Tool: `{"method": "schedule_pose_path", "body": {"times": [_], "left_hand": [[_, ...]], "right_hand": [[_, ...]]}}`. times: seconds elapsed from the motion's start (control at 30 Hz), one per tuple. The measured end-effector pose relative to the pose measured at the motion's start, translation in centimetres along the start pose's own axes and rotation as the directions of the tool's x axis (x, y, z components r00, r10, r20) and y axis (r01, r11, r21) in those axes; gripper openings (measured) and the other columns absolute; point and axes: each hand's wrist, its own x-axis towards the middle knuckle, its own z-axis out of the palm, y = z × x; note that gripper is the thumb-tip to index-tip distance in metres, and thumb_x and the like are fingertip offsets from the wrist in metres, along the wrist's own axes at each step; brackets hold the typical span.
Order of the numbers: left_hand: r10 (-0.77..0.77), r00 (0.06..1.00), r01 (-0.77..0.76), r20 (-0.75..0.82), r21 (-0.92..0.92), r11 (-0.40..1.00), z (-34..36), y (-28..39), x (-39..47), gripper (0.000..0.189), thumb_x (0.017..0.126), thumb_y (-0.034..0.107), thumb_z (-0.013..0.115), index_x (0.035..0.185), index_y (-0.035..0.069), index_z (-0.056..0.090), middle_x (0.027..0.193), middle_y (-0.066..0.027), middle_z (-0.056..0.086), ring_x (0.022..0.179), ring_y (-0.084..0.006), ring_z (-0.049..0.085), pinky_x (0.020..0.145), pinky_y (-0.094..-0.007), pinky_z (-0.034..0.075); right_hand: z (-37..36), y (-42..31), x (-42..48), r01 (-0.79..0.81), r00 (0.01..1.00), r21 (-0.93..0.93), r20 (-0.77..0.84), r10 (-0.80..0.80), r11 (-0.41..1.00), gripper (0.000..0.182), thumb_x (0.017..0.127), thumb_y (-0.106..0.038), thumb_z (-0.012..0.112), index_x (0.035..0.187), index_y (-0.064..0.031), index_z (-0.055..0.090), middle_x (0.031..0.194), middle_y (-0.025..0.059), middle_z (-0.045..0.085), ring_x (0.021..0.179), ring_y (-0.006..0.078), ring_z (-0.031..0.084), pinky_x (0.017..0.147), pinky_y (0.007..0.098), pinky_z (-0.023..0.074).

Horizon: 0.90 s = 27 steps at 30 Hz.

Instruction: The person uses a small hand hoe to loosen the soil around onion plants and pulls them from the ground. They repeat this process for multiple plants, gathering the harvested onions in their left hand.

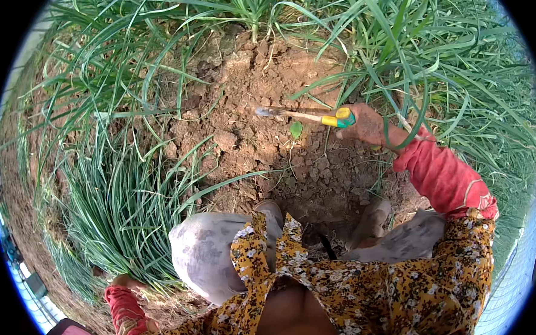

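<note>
My right hand (363,124) is closed around the yellow and green wrapped grip of a small metal-tipped hand tool (298,115), which points left just above loose brown soil (259,76). Whether the tool is a digger or a blade I cannot tell. At the lower left, my left hand (129,282) is at the base of a large bundle of long green allium-like leaves (124,214); the leaves partly hide its fingers, so its grip does not show. A small round green leaf (296,130) lies just below the tool.
Standing green plants (255,12) border the soil at the top, with dense rows (472,87) on the right and more leaves (96,67) on the left. My knee (209,251) and shoe (270,208) are close to the soil. Netting (507,289) runs along the right rim.
</note>
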Motion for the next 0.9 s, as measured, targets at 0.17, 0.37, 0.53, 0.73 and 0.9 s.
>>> {"method": "schedule_pose_path", "body": {"times": [0.17,0.37,0.53,0.73,0.9], "left_hand": [[0.054,0.998,-0.060,-0.033,-0.229,0.972,-7.7,10.2,-12.5,0.021,0.086,0.017,0.050,0.090,-0.001,0.059,0.062,-0.0139,0.058,0.045,-0.0221,0.054,0.042,-0.0356,0.045],[0.894,0.437,-0.888,-0.097,0.110,0.446,-10.3,37.5,-19.9,0.028,0.091,0.022,0.046,0.092,-0.002,0.061,0.056,-0.0026,0.054,0.047,-0.0071,0.048,0.044,-0.0205,0.039],[0.811,0.356,-0.932,0.463,0.114,0.344,-0.8,54.8,-20.3,0.044,0.089,0.032,0.049,0.114,-0.004,0.050,0.083,-0.0094,0.059,0.072,-0.0147,0.056,0.063,-0.0263,0.048],[0.950,0.192,-0.981,0.246,0.080,0.178,12.3,73.3,-12.6,0.067,0.077,0.026,0.066,0.127,-0.003,0.031,0.127,-0.0210,0.038,0.117,-0.0304,0.039,0.092,-0.0384,0.040],[0.839,0.501,-0.571,-0.210,-0.809,0.139,15.8,72.8,-10.5,0.055,0.082,0.029,0.062,0.129,0.014,0.037,0.122,-0.0068,0.046,0.110,-0.0220,0.045,0.092,-0.0369,0.037]], "right_hand": [[-7.0,1.1,-11.6,-0.248,0.953,0.231,-0.117,0.280,0.941,0.019,0.072,-0.007,0.065,0.089,-0.0056,0.058,0.077,0.0014,0.055,0.071,0.0101,0.050,0.063,0.0257,0.0429],[-6.8,5.5,-21.7,-0.514,0.778,-0.054,-0.450,0.438,0.856,0.027,0.067,-0.005,0.066,0.094,-0.0037,0.060,0.081,0.0065,0.059,0.078,0.0138,0.056,0.067,0.0302,0.0456],[-6.1,8.5,-21.7,-0.573,0.700,-0.108,-0.580,0.416,0.813,0.026,0.068,-0.002,0.064,0.094,-0.0007,0.059,0.073,0.0035,0.060,0.066,0.0141,0.054,0.065,0.0304,0.0457],[-0.8,21.5,-11.3,-0.410,0.789,0.083,-0.467,0.399,0.908,0.019,0.082,-0.024,0.051,0.089,-0.0084,0.060,0.073,0.0116,0.059,0.066,0.0268,0.057,0.059,0.0381,0.0459],[5.7,14.4,-8.3,-0.474,0.750,0.026,-0.511,0.420,0.880,0.029,0.080,-0.019,0.046,0.107,-0.0158,0.058,0.089,0.0174,0.062,0.081,0.0346,0.060,0.069,0.0431,0.0479]]}}
